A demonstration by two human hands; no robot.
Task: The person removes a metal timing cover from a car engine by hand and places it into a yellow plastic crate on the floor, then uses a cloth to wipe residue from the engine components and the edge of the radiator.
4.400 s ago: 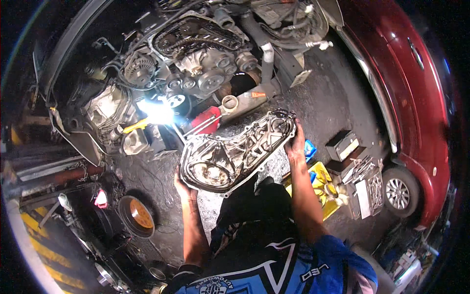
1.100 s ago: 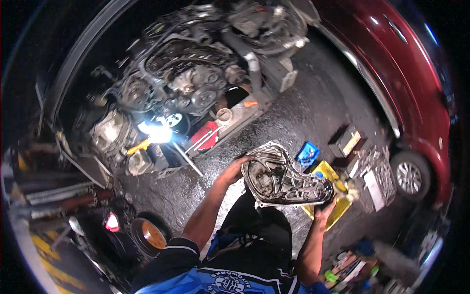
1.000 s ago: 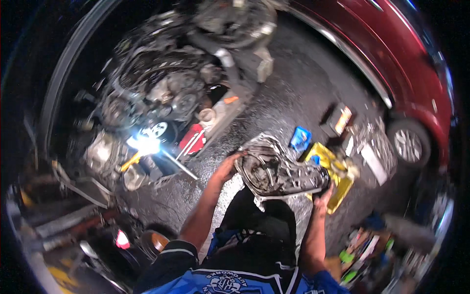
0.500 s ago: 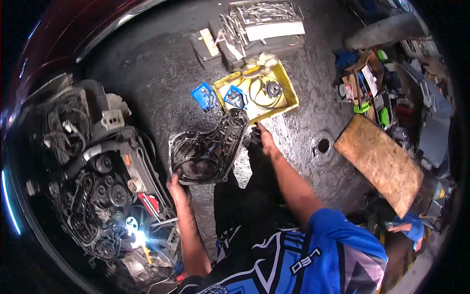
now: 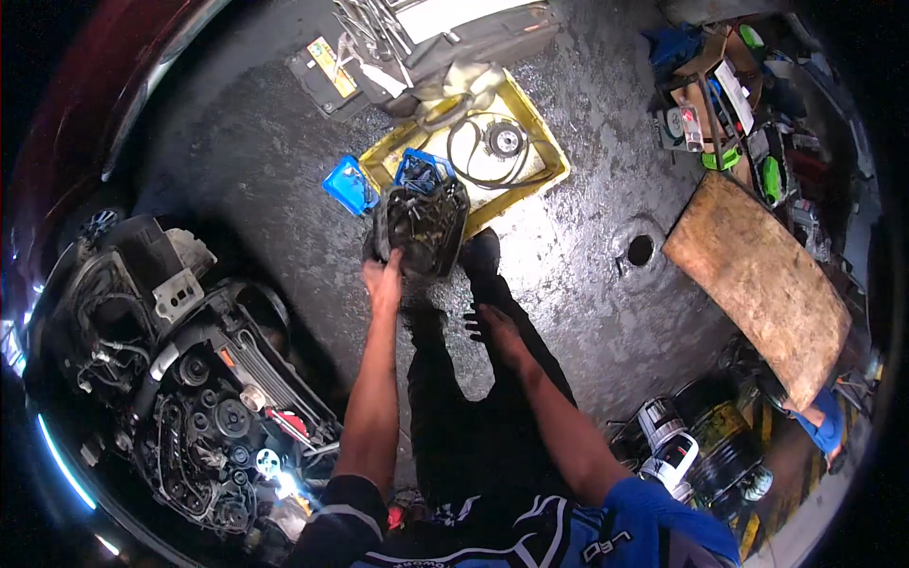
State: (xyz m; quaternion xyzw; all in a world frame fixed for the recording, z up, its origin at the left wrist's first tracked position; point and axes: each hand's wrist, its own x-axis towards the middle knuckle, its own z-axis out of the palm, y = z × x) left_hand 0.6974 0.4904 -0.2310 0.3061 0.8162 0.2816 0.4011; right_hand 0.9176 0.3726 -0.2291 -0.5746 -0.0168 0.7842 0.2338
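My left hand [image 5: 383, 281] grips the near left edge of a dark, greasy metal engine cover [image 5: 423, 232], its ribbed hollow side facing up. The cover is at the near left corner of a yellow tray [image 5: 525, 204] and overlaps it in view; whether it rests on anything is unclear. In the tray lie a small blue bin [image 5: 423, 170] of bolts, a black belt [image 5: 461, 156] and a round pulley [image 5: 506, 140]. A second blue bin [image 5: 351, 186] sits outside, to the left. My right hand [image 5: 499, 333] is empty, fingers apart, over my dark trouser leg.
An opened engine [image 5: 213, 417] with a bright work lamp [image 5: 284, 485] stands at the left. A battery [image 5: 325, 76] and a tool case [image 5: 473, 38] lie beyond the tray. To the right are a floor hole [image 5: 641, 250], a wooden board [image 5: 762, 284], pails [image 5: 668, 445] and another person's arm [image 5: 810, 414].
The engine cover has swung forward and turned beside the tray, with my left hand still on it. My right hand has come back from the tray's near edge toward my leg.
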